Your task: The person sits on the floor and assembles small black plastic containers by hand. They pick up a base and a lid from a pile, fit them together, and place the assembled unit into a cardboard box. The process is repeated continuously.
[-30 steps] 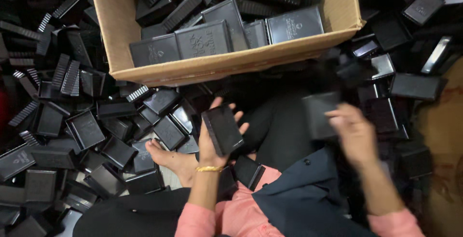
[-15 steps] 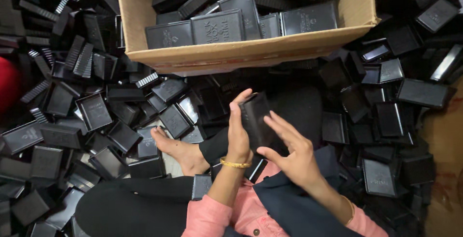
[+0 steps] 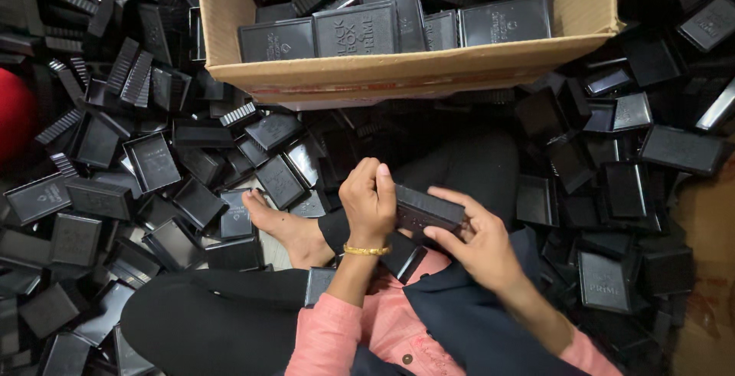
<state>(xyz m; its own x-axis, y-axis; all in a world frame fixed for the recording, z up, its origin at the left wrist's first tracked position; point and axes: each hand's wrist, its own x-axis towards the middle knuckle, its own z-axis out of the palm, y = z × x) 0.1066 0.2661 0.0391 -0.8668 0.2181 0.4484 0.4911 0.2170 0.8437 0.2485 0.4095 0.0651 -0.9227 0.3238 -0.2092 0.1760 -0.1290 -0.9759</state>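
Nearest the camera, the person sits cross-legged on the floor in a pink top and dark trousers, with a bare foot (image 3: 287, 230) turned out to the left. Just above the lap, both hands meet on one black plastic case (image 3: 429, 209), which lies roughly level and slightly tilted between them. The left hand (image 3: 369, 200), with a gold bangle (image 3: 366, 250) at the wrist, has its grip closed over the case's left end, fingers curled on top. The right hand (image 3: 473, 238) cups the case's right end from below, thumb along the near edge and fingers wrapped round the far side, so its grip is closed on the same case. Another black piece (image 3: 402, 257) shows just under the hands, against the lap.

Around the legs, loose black plastic case halves (image 3: 153, 161) lie heaped on the floor on the left and right, some face up as shallow trays, some ribbed and on edge. A red object (image 3: 15, 119) shows at the far left edge.

Farthest off, at the top, stands an open cardboard box (image 3: 398, 70) with black cases (image 3: 360, 31) stacked inside it on edge.
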